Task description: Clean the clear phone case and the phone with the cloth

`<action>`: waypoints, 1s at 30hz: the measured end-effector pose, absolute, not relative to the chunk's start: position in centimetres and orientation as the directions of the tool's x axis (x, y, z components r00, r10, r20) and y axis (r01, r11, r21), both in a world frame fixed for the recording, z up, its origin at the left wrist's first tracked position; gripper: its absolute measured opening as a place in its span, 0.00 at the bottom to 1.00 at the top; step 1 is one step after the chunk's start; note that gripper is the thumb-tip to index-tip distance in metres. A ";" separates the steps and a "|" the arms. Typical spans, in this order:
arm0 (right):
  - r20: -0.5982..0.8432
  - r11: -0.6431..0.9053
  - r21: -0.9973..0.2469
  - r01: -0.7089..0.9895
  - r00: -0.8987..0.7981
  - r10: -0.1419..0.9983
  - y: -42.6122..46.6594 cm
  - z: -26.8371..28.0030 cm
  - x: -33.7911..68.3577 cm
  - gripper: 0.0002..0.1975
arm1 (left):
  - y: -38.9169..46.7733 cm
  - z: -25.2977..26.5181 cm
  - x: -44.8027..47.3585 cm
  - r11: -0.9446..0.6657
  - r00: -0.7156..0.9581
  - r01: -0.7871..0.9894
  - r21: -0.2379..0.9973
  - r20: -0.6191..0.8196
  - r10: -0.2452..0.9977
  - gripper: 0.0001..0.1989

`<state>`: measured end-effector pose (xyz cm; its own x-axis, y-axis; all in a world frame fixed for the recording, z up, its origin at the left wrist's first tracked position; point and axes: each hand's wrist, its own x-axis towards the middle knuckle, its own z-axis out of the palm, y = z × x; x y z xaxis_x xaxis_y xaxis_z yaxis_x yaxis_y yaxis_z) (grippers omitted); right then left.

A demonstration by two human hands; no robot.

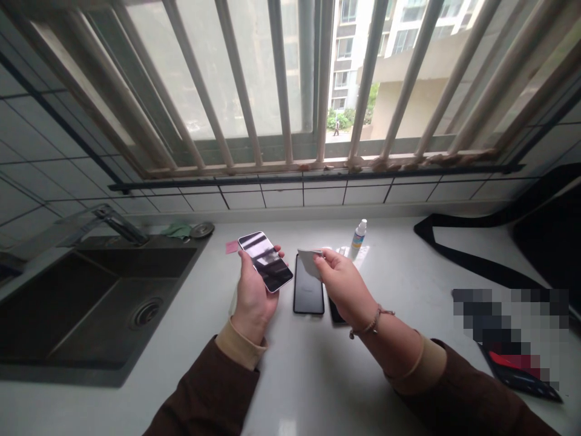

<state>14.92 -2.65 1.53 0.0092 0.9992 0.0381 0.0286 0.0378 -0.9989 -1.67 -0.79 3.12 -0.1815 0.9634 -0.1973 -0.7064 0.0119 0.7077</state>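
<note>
My left hand [256, 290] is closed around a smartphone [267, 263], its dark glossy screen facing up and reflecting the window bars. Between the thumb and fingers of my right hand [338, 275] is a thin grey cloth [310, 261], held a little to the right of that phone and apart from it. Below the cloth, a second phone [308, 297] lies screen up on the counter. Another dark phone-like object [336, 315] lies beside it, mostly hidden under my right hand. A small white spray bottle [359, 235] with a blue and yellow label stands upright behind my right hand.
At the left is a dark sink [104, 354] with a faucet [120, 224]. A pink paper slip [232, 247], a green cloth [178, 231] and a metal drain strainer [202, 230] lie near the wall. A black strap [472, 261] trails across the counter's right side. Window bars rise behind.
</note>
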 end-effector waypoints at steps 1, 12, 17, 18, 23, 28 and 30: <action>-0.001 -0.001 -0.999 -0.048 -0.009 1.000 -2.8 1.2 14.5 0.21 | -1.0 2.9 -1.5 -0.014 -0.197 -0.688 0.725 -0.168 0.966 0.30; -0.263 -0.328 -0.767 -0.551 -0.195 0.945 -4.7 2.7 12.2 0.18 | -2.9 1.3 -0.2 -0.295 -0.352 -0.348 0.890 0.167 0.921 0.39; -0.262 -0.403 -0.733 -0.548 -0.319 0.911 -5.5 3.0 12.0 0.18 | -3.4 1.1 -0.7 -0.413 -0.397 -0.208 0.887 0.310 0.864 0.36; -0.255 -0.417 -0.730 -0.541 -0.351 0.901 -5.8 3.2 11.9 0.18 | -3.5 1.3 -0.9 -0.412 -0.402 -0.223 0.884 0.301 0.865 0.34; -0.278 -0.513 -0.773 -0.374 -0.527 0.803 -6.0 4.7 12.8 0.14 | -2.9 2.6 -1.5 -0.332 -0.463 -0.425 0.842 0.112 0.879 0.30; -0.087 -0.127 -0.984 -0.125 -0.286 0.954 -4.7 6.0 15.0 0.14 | -1.0 3.3 -2.1 -0.154 -0.315 -0.686 0.711 -0.099 0.944 0.33; 0.169 0.175 -0.978 0.112 -0.057 0.984 -4.3 6.1 15.8 0.16 | -0.8 3.3 -2.1 -0.053 -0.225 -0.736 0.675 -0.169 0.960 0.32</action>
<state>15.77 -4.26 6.08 -0.0575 0.9839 0.1692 0.1117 0.1747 -0.9783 -2.07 -0.78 3.28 -0.2247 0.9596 -0.1694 -0.7360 -0.0533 0.6748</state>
